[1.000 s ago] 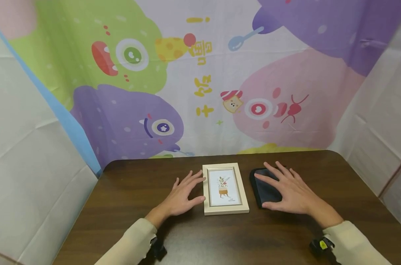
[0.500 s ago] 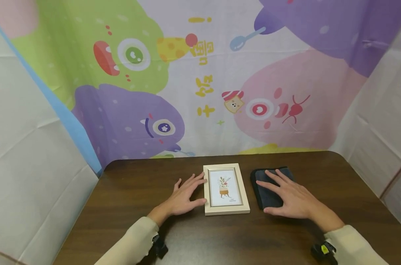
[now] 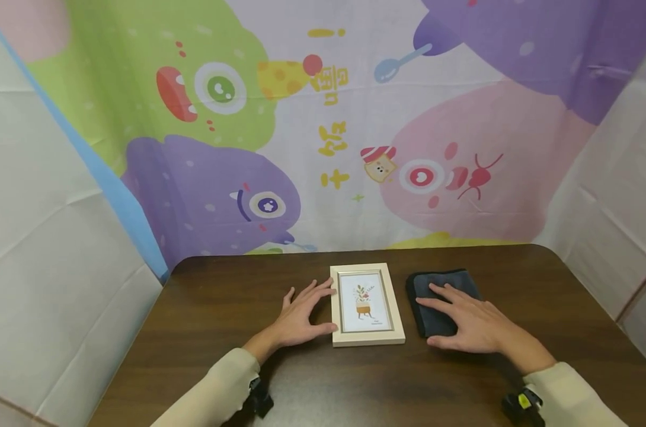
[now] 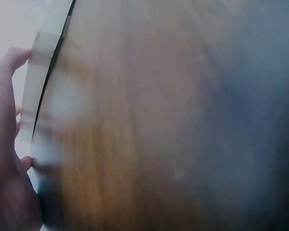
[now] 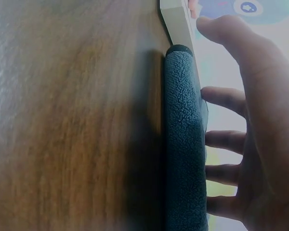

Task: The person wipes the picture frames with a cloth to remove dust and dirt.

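Note:
A cream picture frame with a plant-pot print lies face up on the brown table. My left hand is at its left side, fingers spread, with the fingertips and thumb touching or almost touching that edge; the left wrist view shows the thumb against the side of the frame. To the right lies a folded dark blue-grey cloth with black edging. Over it my right hand spreads its fingers; in the right wrist view several fingertips rest on the top of the fuzzy cloth, the thumb apart from it.
The brown wooden table has rounded far corners. A cartoon-printed curtain hangs right behind its far edge, and pale sheets stand at both sides. A narrow strip of tabletop separates the frame from the cloth.
My right hand has come down and slightly back toward me onto the cloth, uncovering its far edge. The left hand stays by the frame. The view has shifted slightly.

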A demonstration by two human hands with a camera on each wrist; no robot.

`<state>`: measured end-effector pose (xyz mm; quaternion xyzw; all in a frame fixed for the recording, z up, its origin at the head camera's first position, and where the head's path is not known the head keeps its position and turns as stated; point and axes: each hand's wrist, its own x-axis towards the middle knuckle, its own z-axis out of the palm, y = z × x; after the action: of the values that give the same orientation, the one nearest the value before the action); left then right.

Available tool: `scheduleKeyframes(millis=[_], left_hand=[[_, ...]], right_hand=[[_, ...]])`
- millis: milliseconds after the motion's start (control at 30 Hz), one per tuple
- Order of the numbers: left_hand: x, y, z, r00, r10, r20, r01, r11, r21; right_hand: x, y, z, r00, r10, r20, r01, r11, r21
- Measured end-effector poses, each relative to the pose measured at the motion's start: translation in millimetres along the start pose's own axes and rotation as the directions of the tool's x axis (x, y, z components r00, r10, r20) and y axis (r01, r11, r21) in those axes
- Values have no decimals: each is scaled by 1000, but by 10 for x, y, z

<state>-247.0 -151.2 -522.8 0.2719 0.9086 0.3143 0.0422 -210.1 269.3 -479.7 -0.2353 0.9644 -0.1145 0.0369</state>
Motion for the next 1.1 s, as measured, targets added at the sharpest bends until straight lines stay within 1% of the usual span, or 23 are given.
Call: scheduleKeyframes(millis=[167, 267, 333, 500, 600, 767, 933, 1100], left_hand=[[-7, -52, 60, 997, 43, -69, -44, 999, -13], [1, -90, 97, 994, 60, -94, -62, 998, -18], [13, -120, 120, 993, 59, -100, -61, 998, -17], [33, -181, 160, 993, 50, -104, -49, 999, 5], [36, -186, 166, 994, 40, -100, -40, 999, 6], [37, -146, 146, 995, 46, -91, -46, 999, -2], [23, -108, 110, 994, 54, -92, -56, 998, -16], [19, -88, 85, 996, 42, -80, -45, 998, -36]], right_hand=[[14, -4, -2, 1000, -5, 9, 5, 1000, 2], [18, -4, -7, 1000, -6, 23, 6, 1000, -1], [21, 1, -11, 999, -6, 36, 6, 1000, -7], [26, 36, -26, 998, -8, 54, 9, 1000, -24], [24, 55, -42, 998, -27, 55, 28, 999, -25], [2, 87, -45, 997, -47, 55, 47, 999, -2], [16, 89, -28, 996, -6, 86, 5, 1000, 14], [49, 81, -19, 993, 6, 116, -8, 1000, 18]])
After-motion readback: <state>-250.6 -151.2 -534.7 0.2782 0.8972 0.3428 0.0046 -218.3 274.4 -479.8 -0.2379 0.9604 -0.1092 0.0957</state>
